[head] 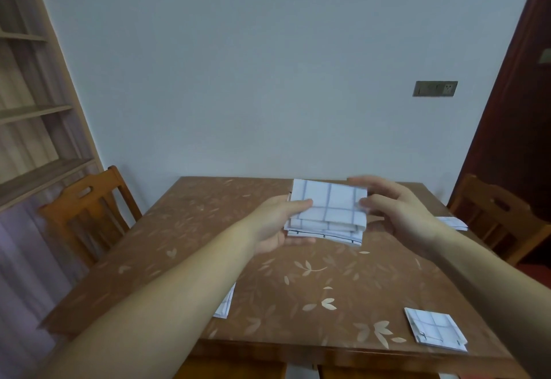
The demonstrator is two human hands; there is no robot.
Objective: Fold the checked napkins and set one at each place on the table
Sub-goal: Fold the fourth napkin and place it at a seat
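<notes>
Left hand [278, 225] and right hand [398, 214] pinch opposite edges of folded white, blue-checked cloth napkin [328, 210] above brown leaf-patterned table [202, 229]; likely keeping folds together for placing.

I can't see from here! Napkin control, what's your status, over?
Left grip and right grip both holding folded white blue-checked cloth napkin over far side of brown leaf-patterned table. Three more napkins already laid. Nothing in the way.

Worktop [185, 229] flanked by left chair [86, 208] and right chair [495, 217]. Napkin stack [328, 211] held above its far centre between left hand [277, 223] and right hand [396, 211]. On it lie corner napkin [435, 332] near right, edge napkin [453, 223] far right, third napkin [225, 304] near left.
</notes>
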